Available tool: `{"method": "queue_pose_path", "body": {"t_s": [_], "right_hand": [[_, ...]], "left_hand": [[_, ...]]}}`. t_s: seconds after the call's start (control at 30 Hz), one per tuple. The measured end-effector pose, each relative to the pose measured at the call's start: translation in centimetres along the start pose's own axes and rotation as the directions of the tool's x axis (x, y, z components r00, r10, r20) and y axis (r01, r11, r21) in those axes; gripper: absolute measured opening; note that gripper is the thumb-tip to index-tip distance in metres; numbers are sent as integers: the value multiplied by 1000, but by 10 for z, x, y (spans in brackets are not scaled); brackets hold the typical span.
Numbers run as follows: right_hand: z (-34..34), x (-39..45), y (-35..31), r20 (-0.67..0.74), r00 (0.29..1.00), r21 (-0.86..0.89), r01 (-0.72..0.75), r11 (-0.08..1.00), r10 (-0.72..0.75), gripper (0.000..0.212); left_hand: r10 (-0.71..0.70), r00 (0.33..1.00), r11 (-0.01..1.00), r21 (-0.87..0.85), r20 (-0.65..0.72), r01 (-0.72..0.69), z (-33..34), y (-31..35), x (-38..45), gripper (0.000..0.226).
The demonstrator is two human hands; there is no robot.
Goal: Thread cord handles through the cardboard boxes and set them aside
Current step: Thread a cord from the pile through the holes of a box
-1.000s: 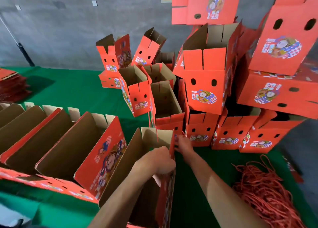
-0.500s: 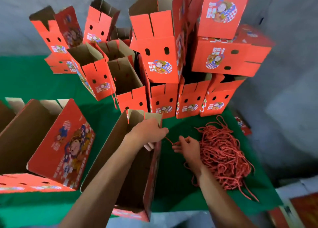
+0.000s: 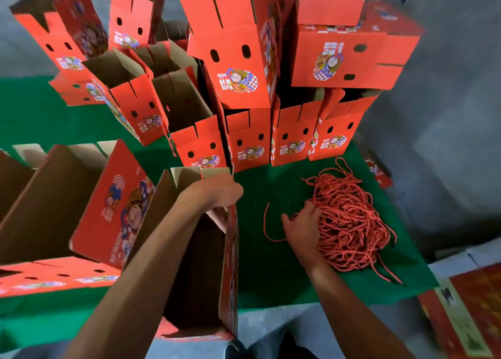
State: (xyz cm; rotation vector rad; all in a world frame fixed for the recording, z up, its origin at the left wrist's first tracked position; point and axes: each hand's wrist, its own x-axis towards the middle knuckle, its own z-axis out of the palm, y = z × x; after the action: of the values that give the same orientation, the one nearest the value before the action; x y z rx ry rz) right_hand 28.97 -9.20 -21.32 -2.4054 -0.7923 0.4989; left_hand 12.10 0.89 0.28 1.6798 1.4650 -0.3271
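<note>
— Hands first: what did you have on the feed?

— Left hand [image 3: 217, 190] was clamped over the top edge of the open box [image 3: 200, 264] nearest me, fingers curled down inside its right wall. That box stood upright at the front edge of the green counter [image 3: 260, 250], brown inside showing.

— And the right?

— Right hand [image 3: 303, 228] lay on the near side of the cord pile [image 3: 352, 223], fingers pushed in among the red strands. I couldn't tell whether it had closed on one (the tangle hid the fingertips). One loose cord [image 3: 267, 228] curved off the pile to the left, lying flat between the hand and the box.

— Where were the other boxes?

— Stacked boxes [image 3: 244, 68] rose at the back of the counter, well behind the cords, their paired holes facing me. More open boxes [image 3: 54, 196] leaned in a row on my left.
</note>
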Motion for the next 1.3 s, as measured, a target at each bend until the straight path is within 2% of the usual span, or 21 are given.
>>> {"method": "queue_pose_path", "body": {"t_s": [0.1, 0.17, 0.23, 0.3, 0.4, 0.57, 0.63, 0.73, 0.8, 0.87, 0.97, 1.03, 1.1, 1.2, 1.3], "right_hand": [[6, 13, -17, 53, 990, -214, 140, 967, -132, 56], [14, 22, -30, 139, 983, -136, 134, 982, -115, 45], [25, 29, -40, 224, 973, -58, 63, 996, -49, 44], [36, 34, -46, 266, 964, -71, 24, 997, -4, 46], [47, 40, -52, 273, 962, -152, 31, 988, 11, 49], [53, 54, -54, 329, 944, -137, 78, 988, -29, 28], [49, 54, -55, 381, 924, -128, 94, 987, -39, 27], [42, 48, -55, 427, 896, 25, 121, 992, -120, 25], [34, 35, -57, 413, 890, 263, 88, 961, -195, 6], [22, 18, -59, 410, 866, 504, 46, 863, -286, 9], [4, -13, -64, 426, 817, 680, -5, 734, -390, 8], [-3, -34, -67, 436, 796, 729, -38, 684, -420, 7], [-10, -51, -69, 439, 778, 720, -6, 694, -449, 6], [-17, -62, -73, 456, 753, 703, 22, 711, -474, 16], [-19, -66, -78, 449, 754, 694, 44, 718, -479, 20]], "left_hand": [[15, 996, 995, -105, 92, -5, -2, -9, -2, 33], [34, 995, 987, -158, 93, -19, -3, -18, -1, 32], [44, 994, 982, -188, 103, -24, 0, -25, 1, 22], [75, 986, 984, -172, 146, -49, 1, -30, 4, 18], [40, 980, 969, -247, 195, 10, -1, -39, 10, 21], [-14, 978, 935, -345, 207, 86, -6, -46, 16, 23], [-35, 980, 915, -389, 196, 110, -8, -50, 16, 25], [-33, 987, 894, -438, 156, 99, -15, -53, 14, 18], [-29, 992, 888, -452, 124, 83, -22, -54, 13, 13], [-36, 993, 883, -461, 112, 84, -26, -54, 13, 13], [-49, 994, 874, -477, 102, 92, -26, -55, 14, 15], [-48, 994, 866, -491, 102, 93, -25, -57, 16, 19], [-32, 994, 862, -501, 100, 78, -23, -58, 18, 21], [-23, 996, 861, -505, 84, 62, -22, -58, 18, 26], [-26, 997, 860, -507, 67, 56, -19, -54, 14, 25]]}}
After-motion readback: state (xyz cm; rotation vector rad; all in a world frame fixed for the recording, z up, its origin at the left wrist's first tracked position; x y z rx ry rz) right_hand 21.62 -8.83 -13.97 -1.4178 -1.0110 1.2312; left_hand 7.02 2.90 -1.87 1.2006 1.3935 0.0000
